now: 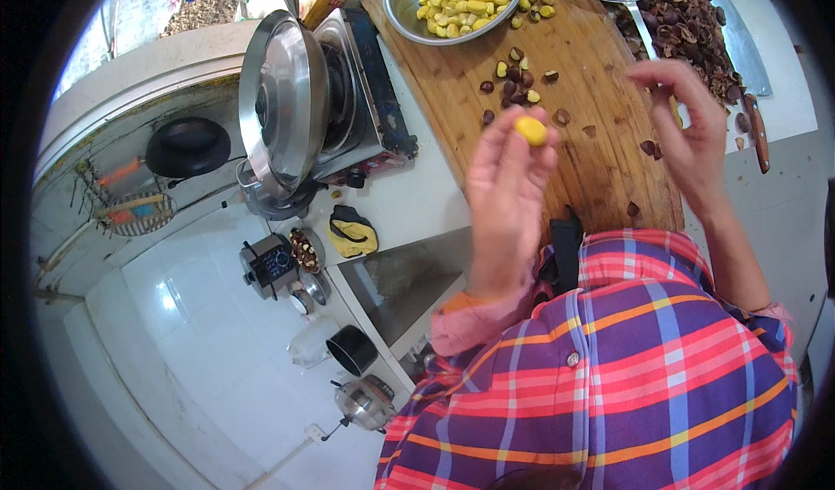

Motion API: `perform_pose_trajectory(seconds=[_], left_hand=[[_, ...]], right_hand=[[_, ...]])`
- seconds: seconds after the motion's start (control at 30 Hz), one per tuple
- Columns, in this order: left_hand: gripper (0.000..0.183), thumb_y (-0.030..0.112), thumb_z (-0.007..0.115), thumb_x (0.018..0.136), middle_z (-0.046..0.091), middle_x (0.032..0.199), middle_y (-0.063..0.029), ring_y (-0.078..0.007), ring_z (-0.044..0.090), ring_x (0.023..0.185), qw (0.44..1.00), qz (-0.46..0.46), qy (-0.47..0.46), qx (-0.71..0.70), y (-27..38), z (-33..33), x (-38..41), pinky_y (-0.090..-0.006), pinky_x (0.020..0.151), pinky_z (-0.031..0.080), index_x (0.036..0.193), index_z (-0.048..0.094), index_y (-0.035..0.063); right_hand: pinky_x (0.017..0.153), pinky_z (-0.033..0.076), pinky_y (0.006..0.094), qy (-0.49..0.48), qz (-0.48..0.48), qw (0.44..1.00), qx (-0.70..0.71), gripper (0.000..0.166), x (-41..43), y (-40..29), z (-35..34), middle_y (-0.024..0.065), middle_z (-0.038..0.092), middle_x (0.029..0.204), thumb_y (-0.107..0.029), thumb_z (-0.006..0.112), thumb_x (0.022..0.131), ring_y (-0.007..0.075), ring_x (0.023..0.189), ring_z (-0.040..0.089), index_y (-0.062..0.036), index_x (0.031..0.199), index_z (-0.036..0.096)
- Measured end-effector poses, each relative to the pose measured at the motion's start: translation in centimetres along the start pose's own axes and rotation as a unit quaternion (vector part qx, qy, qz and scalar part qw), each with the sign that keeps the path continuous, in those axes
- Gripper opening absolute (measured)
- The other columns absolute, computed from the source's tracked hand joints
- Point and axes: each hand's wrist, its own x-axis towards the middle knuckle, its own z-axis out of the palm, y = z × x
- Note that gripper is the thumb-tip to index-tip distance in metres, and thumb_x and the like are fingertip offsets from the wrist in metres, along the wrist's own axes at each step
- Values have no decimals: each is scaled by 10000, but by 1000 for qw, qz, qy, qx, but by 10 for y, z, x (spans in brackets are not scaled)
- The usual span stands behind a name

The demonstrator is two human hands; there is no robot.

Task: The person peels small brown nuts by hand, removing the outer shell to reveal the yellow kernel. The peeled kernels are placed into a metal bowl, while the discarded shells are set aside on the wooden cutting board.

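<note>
My left hand (512,183) is raised above the wooden board (587,177) and holds a peeled yellow chestnut (530,130) between its fingertips. To the right, my right hand (688,125) hovers over the board's right edge with fingers bent; a bit of something dark and yellowish shows behind its fingers, and I cannot tell whether it is held. Beyond my left hand lies a small group of brown, partly shelled chestnuts (510,89). A steel bowl (417,33) of peeled yellow chestnuts stands at the board's far end, with more chestnuts (536,1) beside it.
Brown shells (691,27) are heaped at the upper right, near a wire skimmer (642,27) and a wooden-handled knife (757,134). On the left are a gas stove (372,112), a large steel pan lid (280,99), a yellow and black glove (352,231) and a rice cooker (266,265).
</note>
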Motion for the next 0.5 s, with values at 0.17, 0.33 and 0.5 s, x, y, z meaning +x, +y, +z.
perform_pose_trajectory(seconds=[0.17,0.33,0.5], left_hand=[[309,92,591,917,599,1063,-90,-132,614,871,945,161,33,282,27,-38,115,-218,685,501,1195,527,-27],[277,77,605,899,622,930,-47,-98,605,798,916,232,41,326,22,-46,159,-218,643,490,1149,575,-38],[155,79,607,872,619,871,-84,-171,602,778,743,272,52,609,-18,-84,107,-285,669,480,996,665,7]], right_hand=[[802,462,287,-34,176,979,-94,120,-6,42,-32,76,645,961,-40,575,874,189,909,603,-16,974,636],[770,458,291,-46,98,977,-186,102,-27,54,-39,73,643,945,-72,603,870,184,916,596,-16,949,632],[660,451,284,-94,221,964,-115,106,-53,53,-34,81,618,845,-81,606,873,185,725,574,8,930,600]])
